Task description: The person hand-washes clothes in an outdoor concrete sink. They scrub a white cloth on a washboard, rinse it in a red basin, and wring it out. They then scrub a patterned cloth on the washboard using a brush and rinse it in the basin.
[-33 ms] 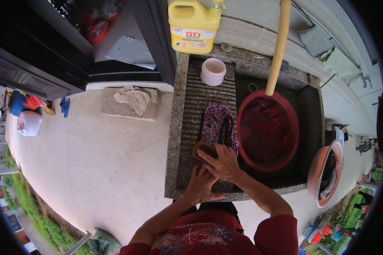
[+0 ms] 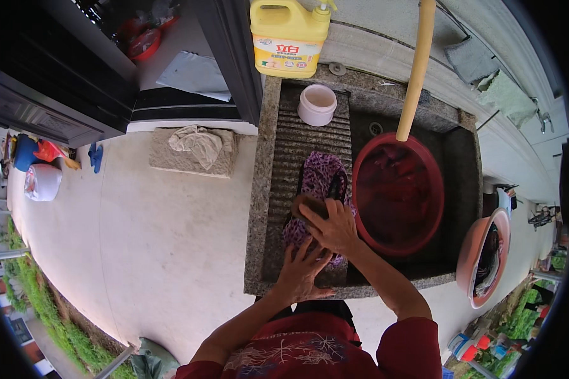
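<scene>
A purple and black patterned cloth [image 2: 323,174] lies rumpled on the ribbed washboard slab [image 2: 283,151] in the left part of a stone sink. My right hand [image 2: 336,228] grips a brown scrubbing brush [image 2: 305,210] from above and presses it on the cloth's middle. Its bristles are hidden underneath. Just nearer, my left hand [image 2: 299,273] rests with fingers spread on the cloth's near end. Beside the cloth on the right sits a red basin [image 2: 441,189] with dark red cloth [image 2: 401,183] soaking in water.
A pale pink tub [image 2: 317,105] stands at the slab's far end, with a yellow pump jug [image 2: 289,39] behind it. A yellowish pipe [image 2: 417,69] hangs over the basin. Right of the sink is a pink bucket [image 2: 466,251] of laundry. A rag [image 2: 198,145] lies on a stone step.
My right hand has pushed the brush a little farther away and to the right along the cloth. More of the cloth's near end shows. My left hand stays nearly in place.
</scene>
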{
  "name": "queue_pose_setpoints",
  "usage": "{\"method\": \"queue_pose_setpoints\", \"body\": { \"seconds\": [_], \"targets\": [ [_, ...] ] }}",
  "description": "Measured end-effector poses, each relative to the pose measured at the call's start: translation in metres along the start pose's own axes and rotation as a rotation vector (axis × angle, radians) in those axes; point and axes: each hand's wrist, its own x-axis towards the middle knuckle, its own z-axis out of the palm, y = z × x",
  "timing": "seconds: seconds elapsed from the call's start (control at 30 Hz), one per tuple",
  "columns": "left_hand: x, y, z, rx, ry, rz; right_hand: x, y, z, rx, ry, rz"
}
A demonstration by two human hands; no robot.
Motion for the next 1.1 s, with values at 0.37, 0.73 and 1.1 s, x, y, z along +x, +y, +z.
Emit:
{"method": "queue_pose_setpoints", "body": {
  "seconds": [0.37,0.73,1.1],
  "targets": [
    [0.000,-0.005,-0.003,0.004,-0.027,0.006,0.034,0.022,0.010,-0.055,-0.046,0.090],
    [-0.003,-0.004,-0.003,0.057,-0.109,-0.046,0.003,-0.013,-0.002,0.123,-0.061,-0.052],
    [-0.006,0.003,0.002,0.062,-0.028,-0.006,0.045,0.033,0.017,-0.070,-0.025,0.075]
  ]
}}
